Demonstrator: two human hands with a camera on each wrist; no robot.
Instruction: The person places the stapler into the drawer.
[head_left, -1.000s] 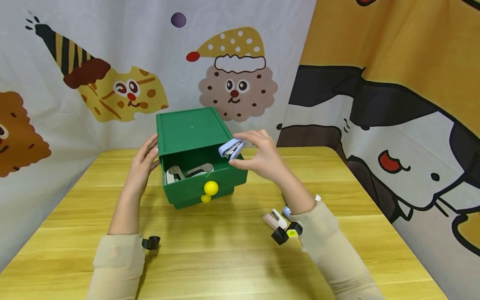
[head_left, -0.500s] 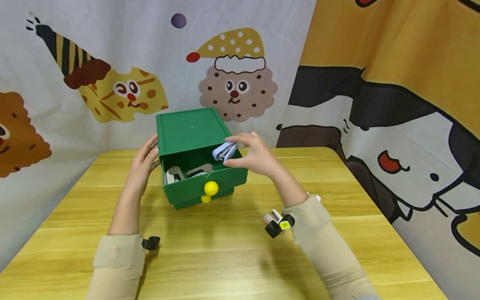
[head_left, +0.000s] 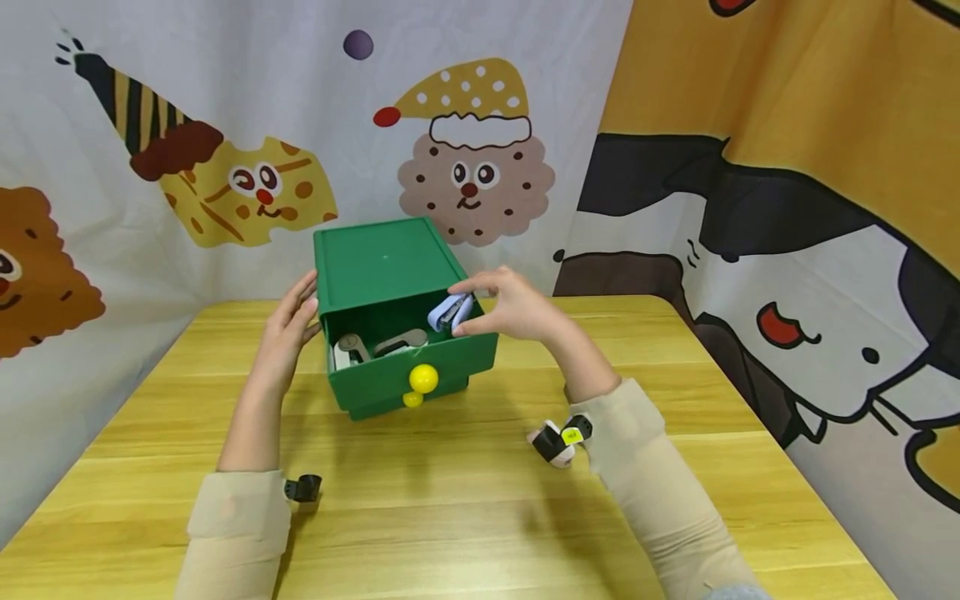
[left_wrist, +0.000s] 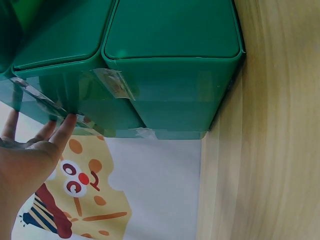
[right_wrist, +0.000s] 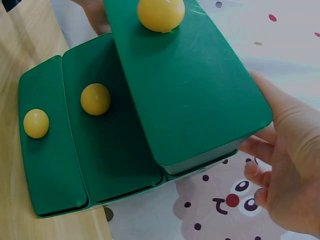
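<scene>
Wooden counter (head_left: 420,533). Right grip (head_left: 513,310) pinches lilac stapler (head_left: 442,313) over pulled-out drawer (head_left: 459,354); left grip (head_left: 283,335), uncurled, touches cabinet (head_left: 384,265). I judge this stowing; next: lower, release.

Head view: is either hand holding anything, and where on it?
The right hand pinches the lavender stapler by opposite edges, fingers at the farther one, thumb at the nearer. The left hand rests against the green drawer unit.

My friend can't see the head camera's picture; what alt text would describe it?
A right hand pinches a lavender stapler at the right end of the open top drawer of a green cabinet, where two grey-and-white items lie. The left hand touches the side of the cabinet, which stands on a wooden table before a cartoon-printed cloth.
</scene>
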